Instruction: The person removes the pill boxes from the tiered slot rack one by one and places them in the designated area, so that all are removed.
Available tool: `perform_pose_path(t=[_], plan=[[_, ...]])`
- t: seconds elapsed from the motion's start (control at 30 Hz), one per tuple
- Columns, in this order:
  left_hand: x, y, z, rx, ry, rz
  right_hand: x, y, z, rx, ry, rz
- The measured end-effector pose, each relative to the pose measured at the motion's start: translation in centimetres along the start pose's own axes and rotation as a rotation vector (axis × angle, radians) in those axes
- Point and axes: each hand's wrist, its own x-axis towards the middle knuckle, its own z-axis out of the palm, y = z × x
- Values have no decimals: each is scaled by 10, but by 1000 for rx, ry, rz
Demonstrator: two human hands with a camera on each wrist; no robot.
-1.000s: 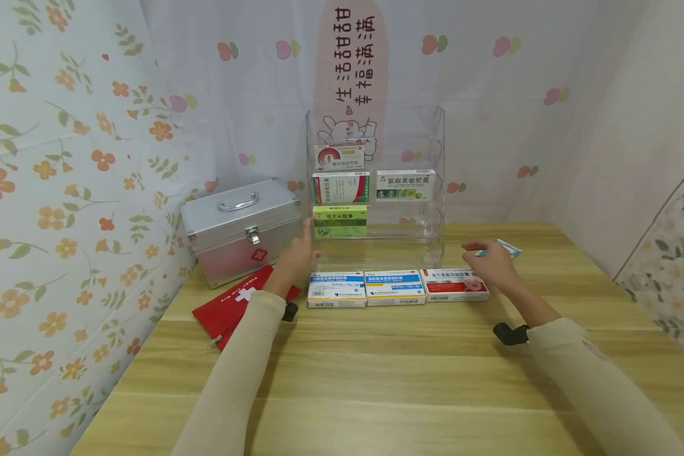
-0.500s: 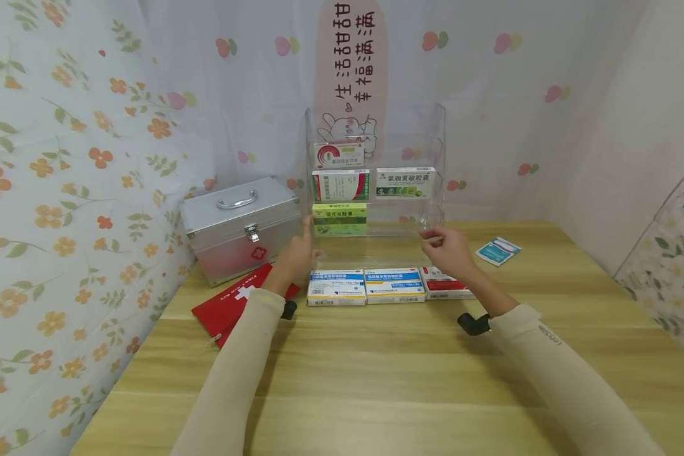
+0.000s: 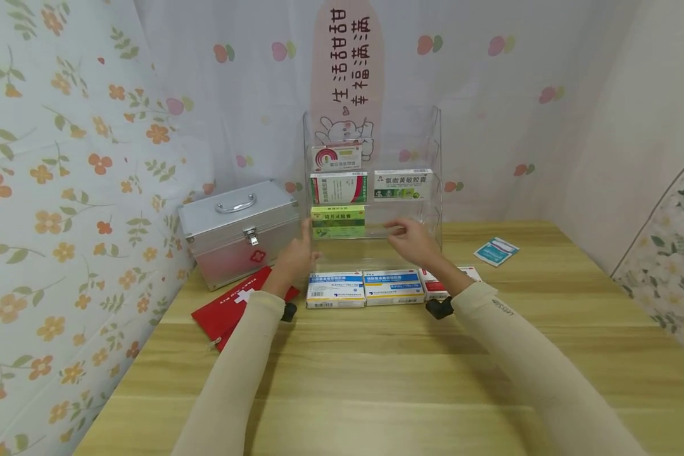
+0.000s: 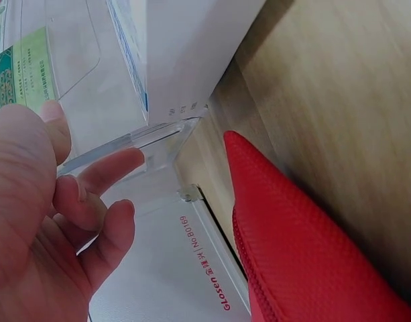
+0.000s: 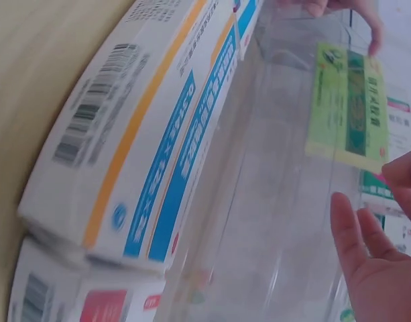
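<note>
A clear acrylic rack point(image 3: 433, 190) stands at the back of the wooden table and holds several medicine boxes. My left hand point(image 3: 298, 251) rests with straight fingers against the rack's left side, beside the green box point(image 3: 339, 221). The left wrist view has its fingers point(image 4: 104, 171) at the rack's lower corner point(image 4: 171, 134). My right hand point(image 3: 408, 238) hovers in front of the rack's lower shelf, fingers loosely bent, holding nothing. In the right wrist view its fingers point(image 5: 366, 261) are near the green box point(image 5: 346, 107). Two blue-and-white boxes point(image 3: 335, 289) point(image 3: 394, 286) lie before the rack.
A red-and-white box point(image 3: 436, 285) is partly hidden by my right forearm. A blue sachet point(image 3: 495, 251) lies to the right. A silver case point(image 3: 239, 228) and a red pouch point(image 3: 234, 304) sit left of the rack. Flowered curtains close in the back and sides.
My right hand has let go of the blue sachet on the table and swung left to the front of the rack. The left hand has stayed against the rack's side.
</note>
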Motion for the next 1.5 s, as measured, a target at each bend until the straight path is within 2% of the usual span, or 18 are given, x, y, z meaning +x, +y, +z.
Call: perform_pose_path(t=[0.33, 0.6, 0.73, 0.87, 1.17, 1.5], plan=[[1, -1, 0, 31, -13, -13, 23, -1, 19, -7, -2, -75], [2, -3, 1, 39, -2, 9, 37, -4, 27, 41, -29, -73], [2, -3, 0, 27, -2, 17, 42, -5, 31, 42, -76, -68], [2, -4, 0, 21, -10, 14, 44, -7, 35, 96, -117, -58], [2, -2, 0, 26, -25, -9, 49, -3, 41, 187, -118, -43], [1, -2, 1, 27, -11, 4, 51, -3, 40, 202, -128, -31]])
